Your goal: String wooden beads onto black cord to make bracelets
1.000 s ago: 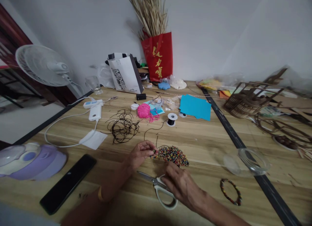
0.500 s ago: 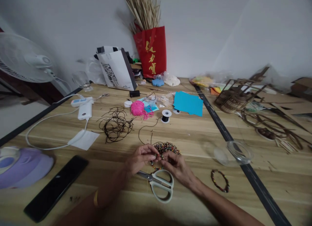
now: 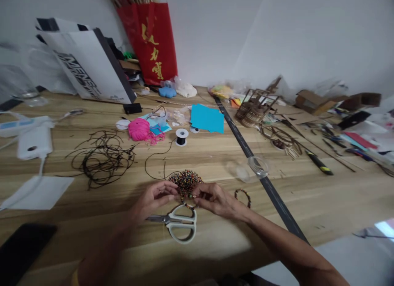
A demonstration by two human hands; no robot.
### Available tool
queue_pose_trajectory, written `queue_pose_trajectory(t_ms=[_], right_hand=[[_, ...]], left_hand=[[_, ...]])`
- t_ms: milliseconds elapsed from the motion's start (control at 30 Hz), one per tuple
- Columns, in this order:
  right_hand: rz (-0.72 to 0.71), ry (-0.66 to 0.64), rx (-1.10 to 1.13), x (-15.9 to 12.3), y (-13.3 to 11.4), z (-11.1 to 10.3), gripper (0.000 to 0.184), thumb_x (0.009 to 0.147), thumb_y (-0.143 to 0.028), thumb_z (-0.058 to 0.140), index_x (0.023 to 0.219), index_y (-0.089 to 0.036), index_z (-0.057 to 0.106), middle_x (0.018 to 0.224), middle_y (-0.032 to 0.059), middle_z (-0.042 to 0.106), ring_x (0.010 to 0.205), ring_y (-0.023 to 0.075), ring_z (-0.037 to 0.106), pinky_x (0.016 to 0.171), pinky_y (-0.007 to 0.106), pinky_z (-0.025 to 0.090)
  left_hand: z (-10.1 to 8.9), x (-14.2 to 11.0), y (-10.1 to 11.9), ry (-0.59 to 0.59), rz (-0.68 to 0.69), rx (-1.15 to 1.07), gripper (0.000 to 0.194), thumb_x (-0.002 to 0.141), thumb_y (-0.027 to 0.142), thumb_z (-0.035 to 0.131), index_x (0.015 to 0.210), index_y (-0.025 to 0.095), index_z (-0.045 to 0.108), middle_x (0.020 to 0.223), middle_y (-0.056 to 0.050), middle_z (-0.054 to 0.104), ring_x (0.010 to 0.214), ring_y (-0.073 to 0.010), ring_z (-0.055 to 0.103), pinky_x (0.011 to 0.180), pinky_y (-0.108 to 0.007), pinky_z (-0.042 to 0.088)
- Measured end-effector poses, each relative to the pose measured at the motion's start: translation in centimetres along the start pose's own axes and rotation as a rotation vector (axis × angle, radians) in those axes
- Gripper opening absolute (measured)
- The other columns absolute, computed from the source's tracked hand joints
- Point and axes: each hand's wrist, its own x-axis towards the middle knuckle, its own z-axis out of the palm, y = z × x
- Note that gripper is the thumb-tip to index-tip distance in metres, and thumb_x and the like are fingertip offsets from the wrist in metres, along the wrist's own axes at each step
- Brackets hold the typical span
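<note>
My left hand (image 3: 155, 197) and my right hand (image 3: 214, 199) meet over the wooden table (image 3: 215, 162), both pinched on a short strand of coloured beads (image 3: 187, 204) that hangs between them. Just behind the fingers lies a pile of coloured beads (image 3: 186, 181) with a dark cord (image 3: 154, 164) curling away from it. White-handled scissors (image 3: 177, 224) lie right below my hands. A finished bead bracelet (image 3: 243, 197) rests on the table beside my right hand.
A tangle of dark cord (image 3: 101, 158), pink yarn (image 3: 139, 130), a thread spool (image 3: 181, 136), blue paper (image 3: 207, 118) and a clear lid (image 3: 257, 166) lie further back. Bags (image 3: 89, 68) stand at the wall. A phone (image 3: 21, 249) sits at the near left.
My right hand came up from the scissors to join the left on the bead strand. The camera swung right and closer, so everything shifted left in view.
</note>
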Motion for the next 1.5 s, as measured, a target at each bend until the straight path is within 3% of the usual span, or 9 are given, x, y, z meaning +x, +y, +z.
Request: queue_pose_trajectory(t_ms=[133, 333, 500, 667, 833, 1033, 1233, 1500], right_hand=[[0.09, 0.158, 0.032, -2.6, 1.5, -1.9, 0.014, 0.088, -0.029, 0.056, 0.085, -0.015, 0.057, 0.071, -0.002, 0.055, 0.062, 0.0088, 0.045, 0.055, 0.019, 0.033], [0.234, 0.428, 0.358, -6.9, 4.0, -4.4, 0.034, 0.077, -0.044, 0.07, 0.085, -0.017, 0.052, 0.07, -0.0016, 0.056, 0.056, 0.0094, 0.055, 0.051, 0.02, 0.043], [0.375, 0.585, 0.443, -10.2, 6.4, -4.6, 0.046, 0.066, -0.048, 0.077, 0.087, -0.019, 0.05, 0.074, 0.0026, 0.066, 0.064, 0.0184, 0.067, 0.054, 0.026, 0.052], [0.499, 0.624, 0.047, -12.3, 8.7, -3.3, 0.04, 0.076, -0.05, 0.063, 0.101, -0.019, 0.055, 0.084, 0.0063, 0.069, 0.061, 0.0184, 0.067, 0.051, 0.027, 0.052], [0.4, 0.63, -0.416, -12.8, 9.2, -2.9, 0.028, 0.086, -0.041, 0.048, 0.095, -0.017, 0.059, 0.081, 0.0073, 0.067, 0.06, 0.017, 0.064, 0.057, 0.028, 0.05], [0.376, 0.619, -0.652, -12.7, 9.1, -3.1, 0.029, 0.09, -0.038, 0.044, 0.107, -0.018, 0.056, 0.086, 0.0066, 0.064, 0.057, 0.0159, 0.061, 0.056, 0.028, 0.048], [0.353, 0.576, -0.844, -11.3, 8.9, -2.9, 0.028, 0.092, -0.029, 0.042, 0.114, -0.021, 0.057, 0.102, 0.0089, 0.063, 0.069, 0.0178, 0.066, 0.055, 0.025, 0.046], [0.353, 0.471, -0.958, -10.3, 8.9, -3.4, 0.024, 0.093, -0.023, 0.04, 0.09, -0.02, 0.063, 0.091, 0.0065, 0.066, 0.062, 0.0156, 0.064, 0.05, 0.023, 0.038]], left_hand=[[-0.4, 0.1, 0.3, 0.087, -0.029, 0.03, 0.02, 0.069, 0.02, 0.074, 0.087, 0.016, 0.069, 0.081, -0.006, 0.073, 0.079, -0.0184, 0.067, 0.072, -0.026, 0.051], [-0.3, 0.1, 1.1, 0.12, -0.071, 0.096, 0.02, 0.068, 0.027, 0.072, 0.085, 0.016, 0.068, 0.079, -0.005, 0.072, 0.078, -0.0186, 0.066, 0.073, -0.028, 0.052], [-0.2, 0.0, 1.4, 0.118, -0.099, 0.163, 0.024, 0.069, 0.032, 0.068, 0.086, 0.015, 0.066, 0.081, -0.005, 0.071, 0.079, -0.0187, 0.066, 0.077, -0.03, 0.052], [-0.4, 0.3, 1.0, 0.118, -0.101, 0.18, 0.026, 0.068, 0.035, 0.068, 0.085, 0.016, 0.065, 0.08, -0.005, 0.072, 0.078, -0.0196, 0.067, 0.077, -0.032, 0.053], [-0.7, 0.5, 0.6, 0.128, -0.085, 0.186, 0.029, 0.066, 0.038, 0.07, 0.084, 0.015, 0.066, 0.077, -0.005, 0.072, 0.076, -0.0199, 0.066, 0.075, -0.032, 0.053], [-1.0, 0.6, 0.4, 0.154, -0.089, 0.143, 0.034, 0.064, 0.041, 0.073, 0.084, 0.015, 0.066, 0.077, -0.006, 0.072, 0.076, -0.0194, 0.065, 0.073, -0.031, 0.053], [-1.4, 0.6, 0.0, 0.148, -0.102, 0.132, 0.035, 0.064, 0.042, 0.073, 0.083, 0.014, 0.066, 0.075, -0.005, 0.071, 0.073, -0.018, 0.064, 0.07, -0.029, 0.052], [-1.7, 0.8, -0.5, 0.124, -0.089, 0.152, 0.032, 0.066, 0.041, 0.071, 0.083, 0.014, 0.066, 0.076, -0.005, 0.07, 0.074, -0.0176, 0.064, 0.07, -0.029, 0.051]])
